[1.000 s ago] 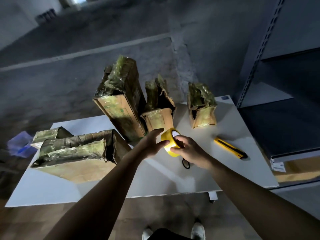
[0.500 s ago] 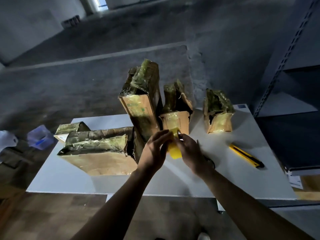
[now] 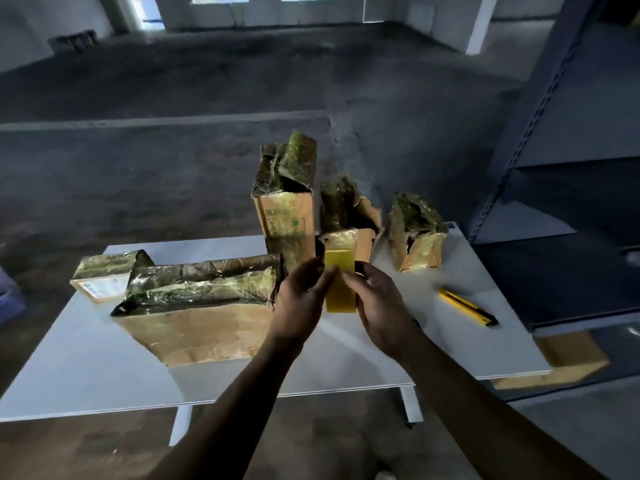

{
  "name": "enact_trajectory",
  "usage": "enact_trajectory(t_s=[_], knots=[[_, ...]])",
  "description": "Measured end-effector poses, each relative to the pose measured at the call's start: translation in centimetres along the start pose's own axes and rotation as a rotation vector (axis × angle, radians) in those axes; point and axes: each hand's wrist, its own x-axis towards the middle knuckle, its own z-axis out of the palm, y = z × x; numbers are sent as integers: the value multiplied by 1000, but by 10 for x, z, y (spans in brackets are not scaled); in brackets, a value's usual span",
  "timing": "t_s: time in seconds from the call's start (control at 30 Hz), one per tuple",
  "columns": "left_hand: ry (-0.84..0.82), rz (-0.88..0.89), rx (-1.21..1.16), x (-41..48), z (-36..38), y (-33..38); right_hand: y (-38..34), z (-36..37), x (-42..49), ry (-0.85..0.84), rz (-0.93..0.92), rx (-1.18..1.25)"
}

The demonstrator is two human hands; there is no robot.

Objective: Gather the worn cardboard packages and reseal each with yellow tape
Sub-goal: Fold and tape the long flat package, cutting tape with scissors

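Curling left hand (image 3: 299, 303) and right hand (image 3: 381, 306) round yellow tape (image 3: 341, 284)

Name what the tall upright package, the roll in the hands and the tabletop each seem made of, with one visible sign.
The tall upright package: brown cardboard, matt and creased, its top wrapped in glossy crinkled film, probably plastic.
The roll: translucent yellow tape, likely plastic, with a glassy sheen.
The tabletop: smooth pale board, perhaps laminate; thin flat edge.

Left hand (image 3: 300, 301), right hand (image 3: 379, 306), close together, pinching.
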Motion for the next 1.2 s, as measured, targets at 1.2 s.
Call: enact_trajectory(t_s=[1.2], knots=[[107, 199, -159, -39, 40, 120, -103, -24, -15, -123, -314, 98]])
